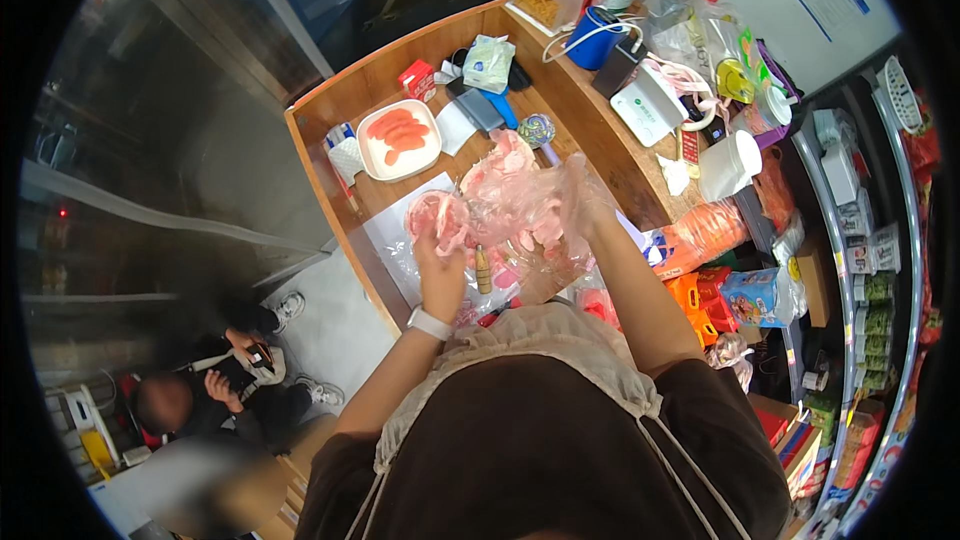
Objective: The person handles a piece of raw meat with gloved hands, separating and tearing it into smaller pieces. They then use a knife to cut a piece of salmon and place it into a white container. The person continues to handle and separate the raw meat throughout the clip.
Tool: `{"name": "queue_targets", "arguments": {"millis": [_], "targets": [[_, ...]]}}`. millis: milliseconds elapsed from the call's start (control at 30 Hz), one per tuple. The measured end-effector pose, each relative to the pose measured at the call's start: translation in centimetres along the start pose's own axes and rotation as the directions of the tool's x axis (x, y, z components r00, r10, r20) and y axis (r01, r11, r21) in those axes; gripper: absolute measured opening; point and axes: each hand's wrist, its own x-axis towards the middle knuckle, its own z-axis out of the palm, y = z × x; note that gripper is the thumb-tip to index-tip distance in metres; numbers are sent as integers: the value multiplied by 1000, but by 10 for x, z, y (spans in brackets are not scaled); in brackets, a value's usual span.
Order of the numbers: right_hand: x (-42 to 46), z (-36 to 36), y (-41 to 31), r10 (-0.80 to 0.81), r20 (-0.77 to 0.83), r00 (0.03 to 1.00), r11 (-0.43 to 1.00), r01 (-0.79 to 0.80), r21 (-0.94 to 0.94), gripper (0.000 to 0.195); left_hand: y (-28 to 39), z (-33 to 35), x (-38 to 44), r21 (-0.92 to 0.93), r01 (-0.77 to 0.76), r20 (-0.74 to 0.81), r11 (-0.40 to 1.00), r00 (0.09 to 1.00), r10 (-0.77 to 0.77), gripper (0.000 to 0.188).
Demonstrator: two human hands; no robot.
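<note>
My left hand (439, 266), with a white watch band (430, 324) on its wrist, grips a round bundle of pale pink ruffled material (437, 219). On the right, my right hand (595, 204) is at a thin clear plastic bag (559, 214); the film covers its fingers, so their grip is hard to make out. Between the hands lies a heap of pale pink pieces (504, 165), partly under the film. A small gold-coloured bottle-shaped item (482, 270) is just right of my left hand. Under the left hand is a white sheet (390, 229) with clear plastic on it.
A white dish (365, 157) of orange-pink slices stands at the back left of the wooden counter (574, 135). Behind are a red box (417, 80), a tissue pack (489, 64) and a round patterned item (536, 130). Stocked shelves (847, 240) stand right; a person (240, 375) sits left.
</note>
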Motion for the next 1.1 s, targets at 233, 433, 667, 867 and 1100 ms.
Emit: {"name": "queue_targets", "arguments": {"millis": [233, 433, 667, 867, 1100], "targets": [[-16, -14, 10, -3, 100, 995, 891, -43, 451, 51, -42, 67, 65, 520, -719, 702, 461, 667, 249, 51], [-40, -57, 35, -299, 70, 952, 798, 209, 566, 35, 29, 66, 58, 379, -564, 550, 734, 775, 311, 37], [-98, -7, 18, -305, 313, 900, 648, -45, 760, 42, 91, 100, 31, -170, -238, 242, 956, 931, 274, 13], [-129, -26, -21, -319, 653, 687, 680, -314, 662, 61, 74, 97, 39, -286, -83, 239, 955, 958, 155, 10], [-141, -80, -33, -572, 549, 609, 769, 165, 618, 53, 102, 105, 42, -254, 14, 456, 967, 883, 108, 10]]}}
